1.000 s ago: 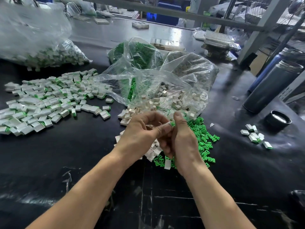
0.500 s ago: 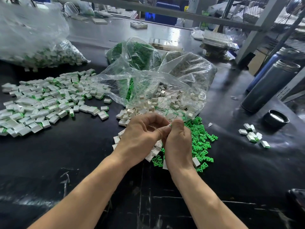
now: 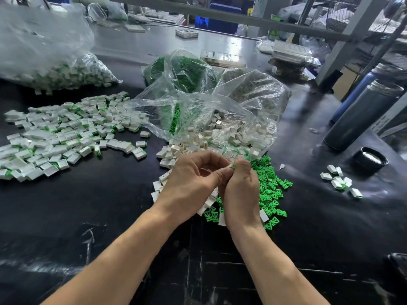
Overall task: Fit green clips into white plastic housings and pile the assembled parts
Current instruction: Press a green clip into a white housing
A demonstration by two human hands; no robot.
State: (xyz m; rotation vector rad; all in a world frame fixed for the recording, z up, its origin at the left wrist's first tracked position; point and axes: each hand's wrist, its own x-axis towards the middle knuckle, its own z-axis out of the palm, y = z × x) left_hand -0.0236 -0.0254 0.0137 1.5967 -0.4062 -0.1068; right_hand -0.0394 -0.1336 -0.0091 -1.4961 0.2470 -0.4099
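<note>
Both hands together at centre over black table top (image 3: 110, 205). Left hand (image 3: 193, 181) curled, thumb and fingers pinching small white plastic housing (image 3: 229, 166) – only a sliver visible between fingertips. Right hand (image 3: 241, 194) curled too, thumb tip pressing green plastic clip (image 3: 233, 165) at housing's end; how far in, can't tell.

Under and just right of hands: loose heap of bright green clips (image 3: 268, 188) on table, w/ a few white empty housings (image 3: 171, 155) spilling at near left of it. Just beyond hands, clear plastic bag of white housings (image 3: 242, 119), mouth open toward hands. Behind that, clear bag of green clips (image 3: 182, 71).

Left side: wide pile of assembled white-and-green parts (image 3: 66, 137) spread flat on table. Far left, large clear bag of assembled parts (image 3: 55, 69).

Right side, well apart from hands: small cluster of assembled parts (image 3: 340, 180). Near it, black round cap (image 3: 370, 159) – shiny inside – and beyond, tall dark grey metal flask (image 3: 361, 115) standing uncapped, w/ blue bottle (image 3: 356, 91) just behind.
</note>
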